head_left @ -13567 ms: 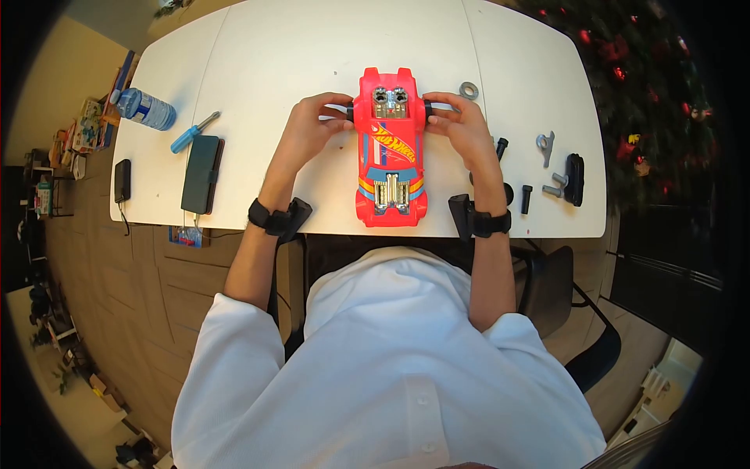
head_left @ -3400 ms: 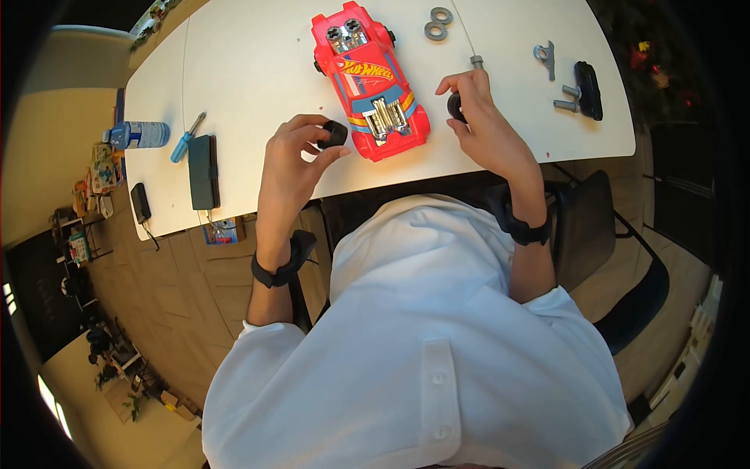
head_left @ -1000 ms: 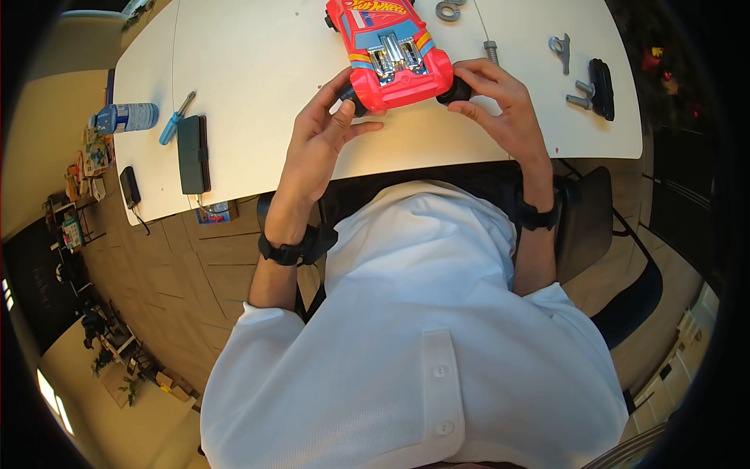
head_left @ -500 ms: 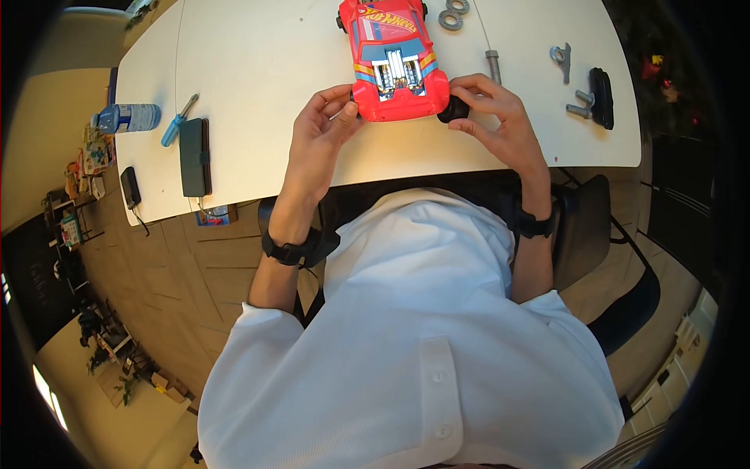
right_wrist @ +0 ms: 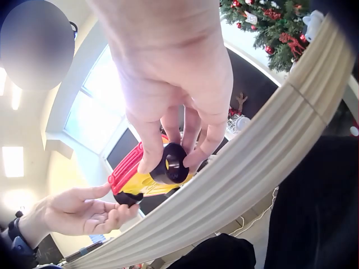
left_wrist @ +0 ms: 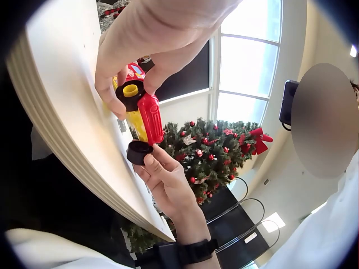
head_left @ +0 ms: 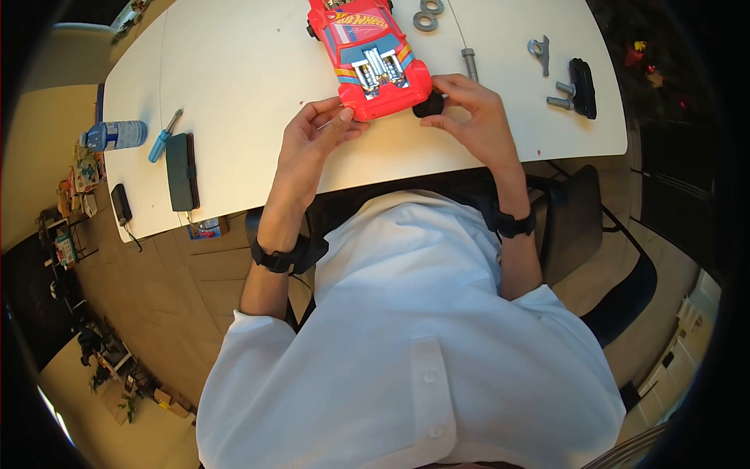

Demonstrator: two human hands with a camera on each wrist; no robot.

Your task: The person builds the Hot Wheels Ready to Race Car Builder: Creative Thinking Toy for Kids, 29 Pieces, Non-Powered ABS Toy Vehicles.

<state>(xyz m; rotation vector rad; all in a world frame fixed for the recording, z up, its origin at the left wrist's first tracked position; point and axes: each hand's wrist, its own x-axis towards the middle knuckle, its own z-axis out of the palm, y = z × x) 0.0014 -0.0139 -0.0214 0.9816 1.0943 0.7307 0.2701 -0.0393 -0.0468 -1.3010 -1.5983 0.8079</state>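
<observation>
A red Hot Wheels toy car with a yellow underside sits near the table's front edge, its near end towards me. At its near left corner my left hand grips a black wheel, whose yellow hub shows in the left wrist view. My right hand pinches another black wheel between thumb and fingers at the near right corner. In the right wrist view this hollow wheel is right beside the car's yellow underside. More black wheels show at the car's far end.
Two grey washers, a large steel bolt and an eye-shaped metal piece lie to the right, near a black case with smaller bolts. Leftwards are a screwdriver, dark phone case and plastic bottle.
Both hands were at the car's far wheels, then held loose wheels beside it, and are now at its near corners. Over the last second the car tilted slightly; the hands kept their grip.
</observation>
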